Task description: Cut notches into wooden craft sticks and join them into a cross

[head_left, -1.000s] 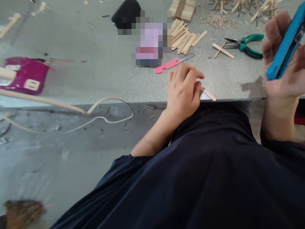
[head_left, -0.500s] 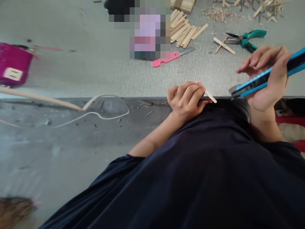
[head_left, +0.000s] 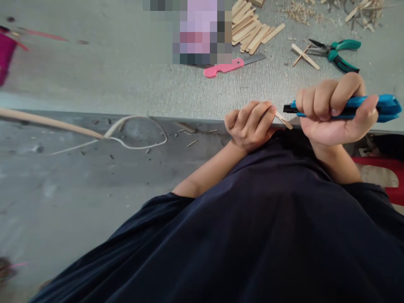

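Observation:
My left hand (head_left: 251, 125) is closed on a wooden popsicle stick (head_left: 284, 120) at the table's front edge. The stick's rounded end pokes out to the right of the fingers, and the rest is hidden in the hand. Wrapped round a blue utility knife (head_left: 385, 107), my right hand (head_left: 334, 110) is just to the right of the stick. The knife's black tip points left toward the left hand, a short way above the stick's end. How far its blade is out I cannot tell.
On the grey table (head_left: 142, 80) lie a pink folding knife (head_left: 224, 68), a pile of popsicle sticks (head_left: 252, 33), two crossed sticks (head_left: 305, 57), green-handled pliers (head_left: 339, 54) and wood shavings (head_left: 301, 11). A cord (head_left: 135, 147) hangs at the left, and a red stool (head_left: 375, 164) stands below right.
My right hand has moved left and its fingers have closed round the utility knife, which now lies nearly level. My left hand keeps hold of the stick. The view has shifted slightly.

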The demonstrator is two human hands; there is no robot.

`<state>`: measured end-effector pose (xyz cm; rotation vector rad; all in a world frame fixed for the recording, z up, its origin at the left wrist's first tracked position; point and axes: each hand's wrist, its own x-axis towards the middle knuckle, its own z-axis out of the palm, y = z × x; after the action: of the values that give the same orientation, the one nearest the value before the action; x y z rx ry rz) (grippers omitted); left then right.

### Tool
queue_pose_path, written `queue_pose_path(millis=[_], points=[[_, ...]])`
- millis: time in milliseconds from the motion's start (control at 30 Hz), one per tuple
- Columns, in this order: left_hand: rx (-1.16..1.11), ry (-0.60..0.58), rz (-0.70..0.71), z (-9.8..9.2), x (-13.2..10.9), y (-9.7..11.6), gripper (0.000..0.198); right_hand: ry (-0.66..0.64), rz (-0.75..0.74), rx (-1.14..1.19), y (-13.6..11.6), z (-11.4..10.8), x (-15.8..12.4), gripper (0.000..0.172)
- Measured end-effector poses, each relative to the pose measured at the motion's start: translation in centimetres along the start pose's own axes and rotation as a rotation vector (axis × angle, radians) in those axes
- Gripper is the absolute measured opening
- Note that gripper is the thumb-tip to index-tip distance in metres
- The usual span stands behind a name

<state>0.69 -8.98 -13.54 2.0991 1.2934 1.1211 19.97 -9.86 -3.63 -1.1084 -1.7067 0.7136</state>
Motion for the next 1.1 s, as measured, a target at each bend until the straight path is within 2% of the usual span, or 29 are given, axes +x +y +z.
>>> queue_pose_path(millis=[67, 200, 367, 433, 533, 600, 767, 900, 967, 1033, 1100], points=[[-0.026, 0.019, 0.016, -0.1, 0.2, 0.5, 0.061, -0.025, -0.017, 0.055, 0.8, 0.0, 0.1, 0.07], [-0.023, 0.108, 0.071, 0.2, 0.1, 0.4, 0.057, 0.06, -0.054, 0.185, 0.3, 0.7, 0.6, 0.086], [0.037, 0.103, 0.096, 1.0, -0.4, -0.9, 0.063, 0.231, -0.23, 0.467, -2.1, 1.3, 0.4, 0.077], [0.072, 0.109, 0.104, 1.1, -0.6, -1.2, 0.063, 0.324, -0.209, 0.395, -2.6, 1.6, 0.0, 0.075], [0.087, 0.104, 0.095, 1.1, -0.6, -1.3, 0.063, 0.407, -0.083, 0.126, -2.4, 2.1, -0.7, 0.073], [0.06, 0.096, 0.065, 1.1, -0.5, -1.2, 0.063, 0.391, -0.047, 0.043, -1.9, 2.3, -1.0, 0.076], [-0.065, 0.053, -0.026, 0.8, 0.0, -0.6, 0.062, 0.269, -0.041, 0.062, -0.8, 2.2, -0.9, 0.082], [-0.019, 0.08, 0.009, 0.7, -0.1, -0.3, 0.061, 0.153, -0.038, -0.05, 0.1, 2.1, -0.8, 0.081], [0.016, 0.077, 0.028, 0.9, -0.3, -0.6, 0.061, 0.122, -0.053, 0.024, 0.5, 2.2, -0.8, 0.084], [0.043, 0.066, 0.043, 1.4, -0.5, -1.2, 0.064, 0.187, -0.099, 0.185, 0.6, 2.2, -0.7, 0.087], [0.088, 0.107, 0.09, 2.0, -0.6, -2.0, 0.069, 0.289, -0.237, 0.403, 0.3, 2.2, -0.5, 0.087]])
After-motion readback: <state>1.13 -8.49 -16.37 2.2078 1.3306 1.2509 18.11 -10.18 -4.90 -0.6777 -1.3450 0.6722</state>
